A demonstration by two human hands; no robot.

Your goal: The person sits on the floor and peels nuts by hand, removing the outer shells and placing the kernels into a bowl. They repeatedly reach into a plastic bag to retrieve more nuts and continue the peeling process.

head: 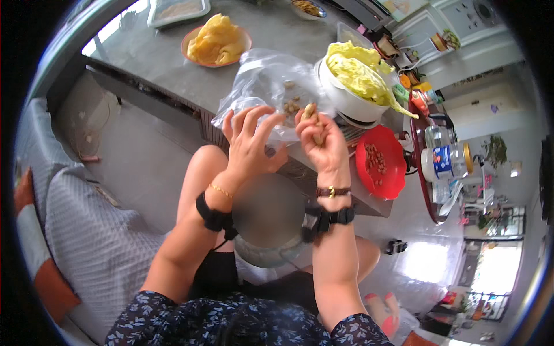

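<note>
My right hand [326,140] is closed around several unshelled peanuts [310,111], one of them held up at the fingertips. Fingers spread and curved, my left hand [253,142] holds nothing that I can see and hovers at the near side of a clear plastic bag [259,80]. More unshelled peanuts [292,105] lie in the bag, which is spread on the grey tabletop [156,56]. To the right of my right hand sits a red bowl [391,162] with shelled peanut kernels [375,160] in it.
A white pot [342,93] heaped with cabbage leaves [359,71] stands behind the red bowl. Farther left are a bowl [246,41] of yellow food and a clear tray [153,17]. Jars [448,162] stand at right. A round thing [277,255] between my legs is partly blurred.
</note>
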